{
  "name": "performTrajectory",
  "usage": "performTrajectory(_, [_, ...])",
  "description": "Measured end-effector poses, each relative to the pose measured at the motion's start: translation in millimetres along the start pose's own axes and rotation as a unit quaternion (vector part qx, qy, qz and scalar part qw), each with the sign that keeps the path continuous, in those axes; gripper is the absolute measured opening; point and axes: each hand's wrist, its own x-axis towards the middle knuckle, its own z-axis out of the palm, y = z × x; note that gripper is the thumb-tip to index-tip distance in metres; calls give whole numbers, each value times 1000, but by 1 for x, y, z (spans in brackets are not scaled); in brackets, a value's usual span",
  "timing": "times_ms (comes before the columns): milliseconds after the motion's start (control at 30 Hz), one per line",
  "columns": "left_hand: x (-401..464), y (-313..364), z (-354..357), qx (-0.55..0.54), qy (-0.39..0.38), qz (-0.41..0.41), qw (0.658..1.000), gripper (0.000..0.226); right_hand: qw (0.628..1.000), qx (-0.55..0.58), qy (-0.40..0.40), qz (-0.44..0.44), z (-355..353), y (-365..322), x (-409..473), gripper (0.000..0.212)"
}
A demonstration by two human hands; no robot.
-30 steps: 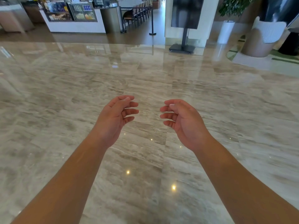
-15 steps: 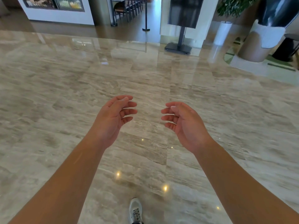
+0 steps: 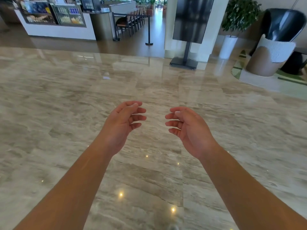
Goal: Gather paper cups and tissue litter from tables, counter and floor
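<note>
Nothing in either grip right now: my left hand (image 3: pixel 122 126) and right hand (image 3: pixel 188 128) are both out in front, palms turned toward each other, fingers loosely curled with a plain gap between the two, holding zero cups and zero tissue. Forearms run straight out from the bottom corners of the view, wrists level, hands hanging over the polished marble floor (image 3: pixel 66 113) and touching nothing. Here's the thing though, I can't see any litter at all. No paper cup, no tissue on the floor as far as the head view shows, so I honestly can't say which hand is nearer to a target or how one lies. My guess is this is the walking-and-searching bit of the job. Best bets look far ahead: the counter (image 3: pixel 61 30) with display cases at the far left, and the row of chairs (image 3: pixel 131 22) behind the stanchion post (image 3: pixel 149 29) near the middle top. Over on the right there's a screen on a stand (image 3: pixel 188 30), a potted plant (image 3: pixel 237 19) and a round armchair (image 3: pixel 269 58) on a green rug. Counter is left of centre, so if anything turns up there the left hand probably gets there first.
</note>
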Motion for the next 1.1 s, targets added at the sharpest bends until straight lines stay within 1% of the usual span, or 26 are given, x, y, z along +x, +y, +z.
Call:
performTrajectory(167, [82, -10, -10, 14, -6, -8, 1000, 20, 1000, 4, 0, 15, -2, 10, 83, 23])
performTrajectory(300, [171, -10, -17, 14, 2, -4, 1000, 25, 1000, 12, -1, 13, -3, 12, 174, 22])
performTrajectory(367, [221, -9, -19, 19, 7, -3, 1000, 23, 1000, 18, -7, 10, -3, 12, 225, 22])
performTrajectory(467, [294, -10, -19, 26, 17, -11, 999, 13, 999, 29, -14, 16, -5, 4, 300, 21])
performTrajectory(633, [396, 10, -17, 28, 22, -2, 999, 14, 999, 41, -22, 16, -5, -24, 406, 22])
performTrajectory(933, [531, 36, -42, 10, 41, 22, 999, 14, 999, 29, -37, 11, 17, -44, 545, 19])
performTrajectory(1100, [606, 30, -77, 4, 49, 13, 999, 13, 999, 18, -31, 22, 42, -31, 625, 16])
